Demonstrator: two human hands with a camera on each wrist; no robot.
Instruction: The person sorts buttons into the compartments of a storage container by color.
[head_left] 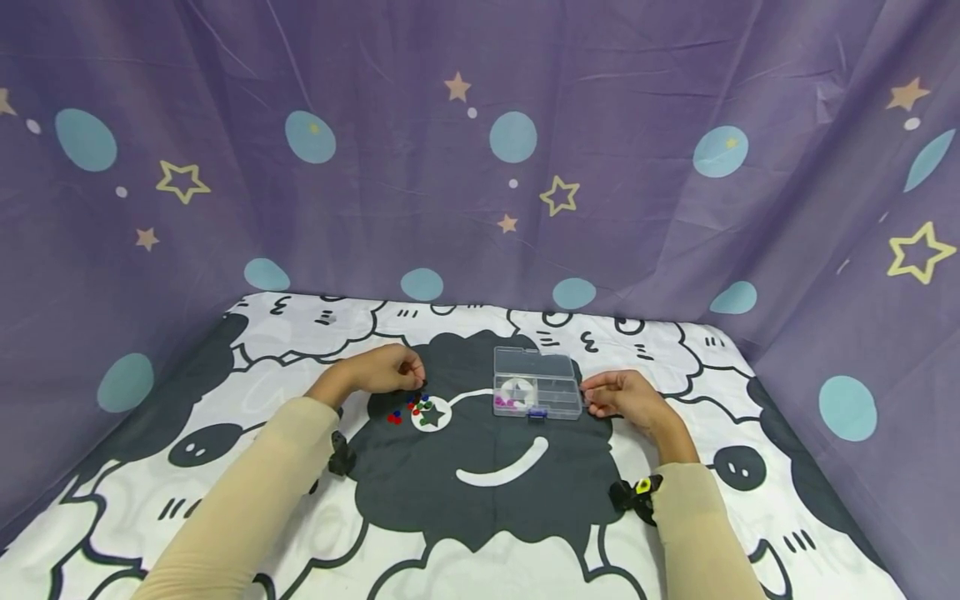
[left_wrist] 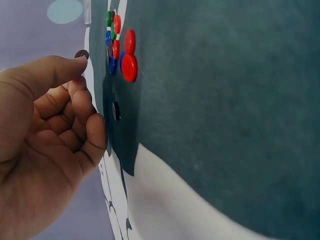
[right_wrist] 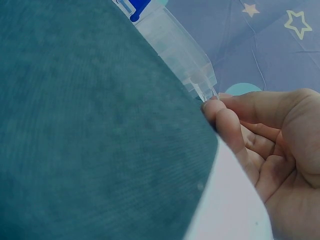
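Note:
My left hand (head_left: 392, 368) pinches a small dark button (left_wrist: 81, 53) between thumb and fingers, just above the cloth. Close by lie several loose red (left_wrist: 129, 68), blue and green buttons, some beside and some over a white circle with a dark star. Another dark button (left_wrist: 116, 111) lies on the cloth under the left hand. To the right stands a clear divided plastic box (head_left: 537, 396), lid raised at the back, with pink buttons (head_left: 504, 402) in its front left compartment. My right hand (head_left: 624, 398) pinches the box's right edge with thumb and fingertips.
A cloth (head_left: 495, 492) printed with dark and white sheep faces covers the table. Behind and at the sides hangs a purple curtain (head_left: 420, 217) with stars and blue spots. The box has a blue latch (head_left: 537, 414) at its front.

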